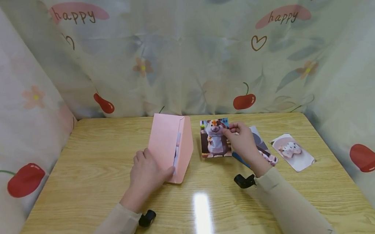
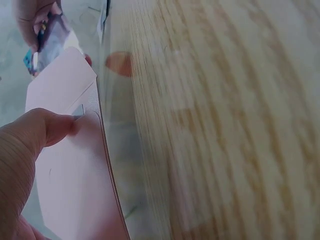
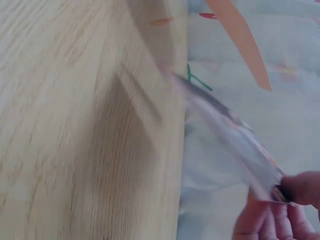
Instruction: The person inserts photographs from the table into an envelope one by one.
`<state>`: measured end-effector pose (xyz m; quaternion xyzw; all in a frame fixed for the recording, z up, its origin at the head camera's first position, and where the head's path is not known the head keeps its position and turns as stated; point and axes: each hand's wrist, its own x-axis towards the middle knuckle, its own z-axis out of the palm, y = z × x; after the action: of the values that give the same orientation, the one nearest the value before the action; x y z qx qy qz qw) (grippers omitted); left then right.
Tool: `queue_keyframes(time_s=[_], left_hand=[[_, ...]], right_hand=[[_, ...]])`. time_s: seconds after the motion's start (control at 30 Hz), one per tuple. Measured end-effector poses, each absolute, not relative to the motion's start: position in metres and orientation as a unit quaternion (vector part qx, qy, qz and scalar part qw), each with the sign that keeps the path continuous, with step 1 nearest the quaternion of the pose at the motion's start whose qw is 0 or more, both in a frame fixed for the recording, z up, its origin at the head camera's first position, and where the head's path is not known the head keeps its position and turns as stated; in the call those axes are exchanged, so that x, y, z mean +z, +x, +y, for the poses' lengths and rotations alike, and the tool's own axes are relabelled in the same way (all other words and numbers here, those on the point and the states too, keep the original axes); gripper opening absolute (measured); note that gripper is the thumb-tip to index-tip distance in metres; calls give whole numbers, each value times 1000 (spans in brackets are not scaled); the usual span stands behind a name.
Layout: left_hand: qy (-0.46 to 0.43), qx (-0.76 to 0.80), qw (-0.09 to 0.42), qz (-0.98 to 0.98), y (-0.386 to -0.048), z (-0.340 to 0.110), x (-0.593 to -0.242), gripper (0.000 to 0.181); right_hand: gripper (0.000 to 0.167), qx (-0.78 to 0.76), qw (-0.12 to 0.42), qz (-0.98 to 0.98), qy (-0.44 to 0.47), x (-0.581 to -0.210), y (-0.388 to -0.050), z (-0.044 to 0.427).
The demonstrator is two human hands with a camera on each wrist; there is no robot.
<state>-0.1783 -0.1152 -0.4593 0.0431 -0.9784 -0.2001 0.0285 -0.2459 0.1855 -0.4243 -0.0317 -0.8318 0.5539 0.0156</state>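
A pink folder-like holder point(image 1: 166, 137) is tilted up over the left-centre of the table, with whitish material showing in its side opening. The left hand point(image 1: 147, 173) grips it by its lower left part, the thumb at the opening; the left wrist view shows the thumb point(image 2: 55, 127) pressed on the pink holder point(image 2: 75, 175). Just right of it, the right hand point(image 1: 242, 140) pinches the right edge of a hamster picture card point(image 1: 217, 146), held upright. In the right wrist view, that card point(image 3: 240, 145) appears nearly edge-on between thumb and fingers point(image 3: 275, 222).
Partly behind the right hand lie overlapping picture cards point(image 1: 256, 135). Farther right on the wooden table point(image 1: 94, 157) is a card with small white figures point(image 1: 292, 151). A patterned curtain point(image 1: 176, 59) stands behind the table and at both sides.
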Motion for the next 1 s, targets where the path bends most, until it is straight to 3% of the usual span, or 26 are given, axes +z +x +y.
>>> queue_keyframes(time_s=[0.57, 1.0], left_hand=[[37, -197, 25, -979, -176, -112, -460, 97], [25, -176, 40, -983, -174, -111, -457, 98]], right_hand=[[35, 648, 197, -734, -52, -418, -244, 180], [32, 675, 243, -695, -41, -409, -239, 170]])
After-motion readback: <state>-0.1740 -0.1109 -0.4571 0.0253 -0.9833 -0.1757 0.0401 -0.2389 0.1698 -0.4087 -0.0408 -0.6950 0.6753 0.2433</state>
